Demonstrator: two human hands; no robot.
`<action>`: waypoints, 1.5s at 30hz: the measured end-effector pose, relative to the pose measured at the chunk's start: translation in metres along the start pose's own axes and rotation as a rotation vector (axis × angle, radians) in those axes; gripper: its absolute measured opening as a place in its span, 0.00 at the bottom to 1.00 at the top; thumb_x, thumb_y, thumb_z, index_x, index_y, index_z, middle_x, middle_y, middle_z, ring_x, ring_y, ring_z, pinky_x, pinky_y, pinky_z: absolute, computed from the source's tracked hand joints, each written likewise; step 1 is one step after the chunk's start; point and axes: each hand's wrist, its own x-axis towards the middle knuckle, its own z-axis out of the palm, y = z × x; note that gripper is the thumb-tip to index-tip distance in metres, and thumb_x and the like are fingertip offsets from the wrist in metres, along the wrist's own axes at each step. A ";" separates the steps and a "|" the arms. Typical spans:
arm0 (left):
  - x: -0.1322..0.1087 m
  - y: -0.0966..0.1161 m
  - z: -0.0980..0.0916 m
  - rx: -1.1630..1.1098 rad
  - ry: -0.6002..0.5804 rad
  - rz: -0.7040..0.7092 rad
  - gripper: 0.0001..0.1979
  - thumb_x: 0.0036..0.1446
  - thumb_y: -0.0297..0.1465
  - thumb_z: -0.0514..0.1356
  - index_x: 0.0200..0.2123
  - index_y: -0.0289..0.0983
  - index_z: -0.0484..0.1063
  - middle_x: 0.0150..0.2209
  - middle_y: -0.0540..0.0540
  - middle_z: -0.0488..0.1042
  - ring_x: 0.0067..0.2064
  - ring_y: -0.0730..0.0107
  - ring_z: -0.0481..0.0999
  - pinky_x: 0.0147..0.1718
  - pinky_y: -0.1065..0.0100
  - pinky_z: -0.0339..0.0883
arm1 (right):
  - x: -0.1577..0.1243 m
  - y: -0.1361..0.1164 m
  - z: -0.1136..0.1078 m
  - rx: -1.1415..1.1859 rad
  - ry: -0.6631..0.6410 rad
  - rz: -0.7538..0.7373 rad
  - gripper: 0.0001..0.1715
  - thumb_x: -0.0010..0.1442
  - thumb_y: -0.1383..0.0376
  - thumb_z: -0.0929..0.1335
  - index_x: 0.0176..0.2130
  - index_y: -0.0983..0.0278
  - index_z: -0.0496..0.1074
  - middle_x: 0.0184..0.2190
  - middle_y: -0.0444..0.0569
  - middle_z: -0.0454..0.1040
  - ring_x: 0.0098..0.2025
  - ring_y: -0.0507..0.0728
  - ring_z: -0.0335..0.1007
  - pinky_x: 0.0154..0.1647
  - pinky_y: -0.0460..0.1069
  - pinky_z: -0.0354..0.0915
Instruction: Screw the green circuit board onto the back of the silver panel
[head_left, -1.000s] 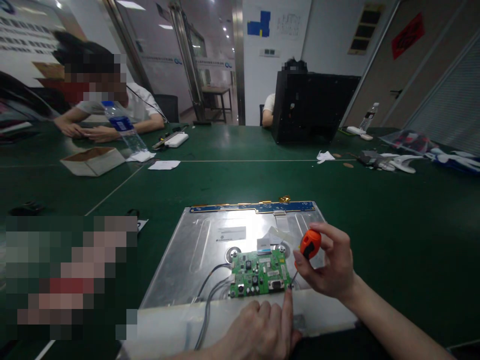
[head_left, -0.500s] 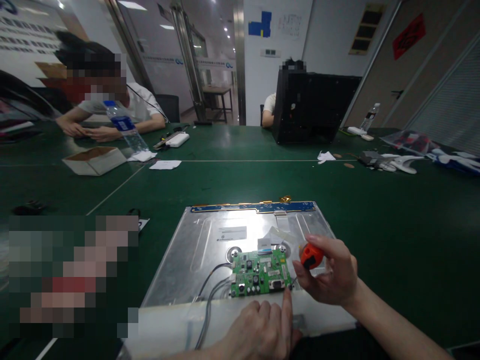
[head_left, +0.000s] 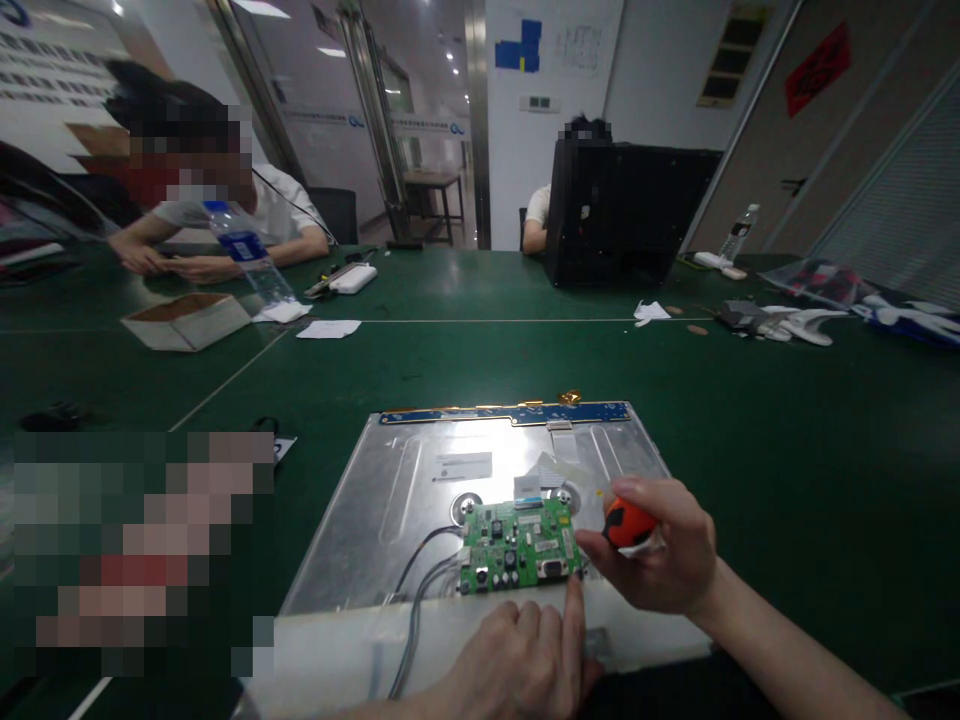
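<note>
Orange screwdriver (head_left: 628, 522) in closed right hand (head_left: 664, 560) grip, left hand (head_left: 517, 660) empty, forefinger beside green board (head_left: 517, 548).

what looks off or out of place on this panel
Nothing looks damaged or spilled. The green board sits square on the panel, its grey cables trailing loose toward the near edge. The right hand holds an orange screwdriver at the board's corner; the left hand rests beside it.

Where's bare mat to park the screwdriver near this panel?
Bare: green mat right of the metal panel, plus the strip between its far edge and the paper scraps. Crowded at the circuit board: left hand, right hand, screwdriver.
</note>
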 end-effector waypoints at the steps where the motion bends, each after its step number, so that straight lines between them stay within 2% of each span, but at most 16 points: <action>1: 0.000 0.000 0.001 0.001 0.004 -0.001 0.23 0.64 0.37 0.54 0.51 0.20 0.66 0.23 0.48 0.71 0.20 0.69 0.71 0.17 0.68 0.57 | 0.002 -0.001 -0.001 0.023 -0.020 0.003 0.32 0.58 0.69 0.67 0.60 0.62 0.55 0.23 0.40 0.68 0.22 0.52 0.67 0.19 0.47 0.67; 3: 0.000 0.001 0.001 0.002 0.011 -0.004 0.23 0.64 0.37 0.54 0.50 0.20 0.67 0.22 0.48 0.71 0.20 0.69 0.70 0.17 0.68 0.56 | 0.004 -0.001 -0.003 0.074 -0.032 0.006 0.31 0.58 0.69 0.65 0.59 0.64 0.56 0.23 0.41 0.68 0.23 0.53 0.68 0.19 0.48 0.67; 9: -0.001 0.001 0.002 -0.006 0.015 -0.007 0.22 0.65 0.36 0.52 0.50 0.20 0.66 0.23 0.48 0.71 0.20 0.68 0.70 0.17 0.67 0.56 | 0.003 -0.001 -0.004 0.108 -0.021 0.009 0.34 0.53 0.73 0.63 0.59 0.67 0.57 0.34 0.49 0.72 0.28 0.54 0.72 0.24 0.50 0.71; 15: -0.002 0.003 0.005 -0.020 0.018 -0.026 0.21 0.65 0.36 0.51 0.50 0.21 0.66 0.22 0.49 0.70 0.20 0.69 0.70 0.17 0.67 0.55 | 0.002 -0.002 -0.002 0.054 -0.007 0.016 0.35 0.54 0.74 0.64 0.60 0.66 0.56 0.30 0.44 0.71 0.24 0.52 0.69 0.21 0.48 0.69; 23: -0.002 0.004 0.006 -0.029 0.011 -0.014 0.19 0.63 0.38 0.55 0.44 0.24 0.67 0.22 0.49 0.71 0.20 0.66 0.71 0.16 0.65 0.57 | 0.007 0.000 0.001 0.020 0.034 -0.050 0.25 0.58 0.73 0.65 0.55 0.68 0.59 0.23 0.40 0.66 0.20 0.51 0.64 0.16 0.47 0.62; 29: -0.003 0.005 0.007 -0.022 0.014 -0.020 0.21 0.63 0.38 0.55 0.48 0.23 0.66 0.23 0.49 0.71 0.20 0.66 0.71 0.16 0.64 0.57 | 0.006 0.001 0.001 0.066 0.027 -0.052 0.26 0.58 0.73 0.64 0.56 0.68 0.59 0.24 0.40 0.66 0.22 0.51 0.64 0.17 0.47 0.62; 35: 0.000 0.004 0.005 -0.028 0.021 -0.022 0.21 0.63 0.38 0.54 0.48 0.22 0.66 0.22 0.49 0.71 0.20 0.67 0.71 0.16 0.65 0.54 | 0.007 0.002 -0.003 0.143 -0.014 -0.044 0.28 0.56 0.73 0.61 0.57 0.72 0.59 0.30 0.47 0.69 0.28 0.54 0.70 0.22 0.50 0.67; 40: 0.000 0.003 0.005 -0.029 0.049 -0.026 0.21 0.66 0.35 0.51 0.50 0.20 0.66 0.22 0.49 0.70 0.19 0.67 0.70 0.16 0.64 0.54 | 0.006 0.001 -0.002 0.081 0.005 -0.043 0.29 0.56 0.74 0.62 0.57 0.70 0.59 0.26 0.43 0.67 0.25 0.53 0.67 0.19 0.48 0.65; 45: -0.001 0.004 0.006 -0.029 0.079 -0.022 0.20 0.67 0.33 0.49 0.51 0.19 0.66 0.21 0.50 0.70 0.18 0.68 0.68 0.16 0.64 0.53 | 0.005 0.001 -0.001 0.009 0.051 -0.055 0.28 0.58 0.72 0.64 0.58 0.70 0.58 0.29 0.44 0.69 0.25 0.52 0.66 0.20 0.47 0.64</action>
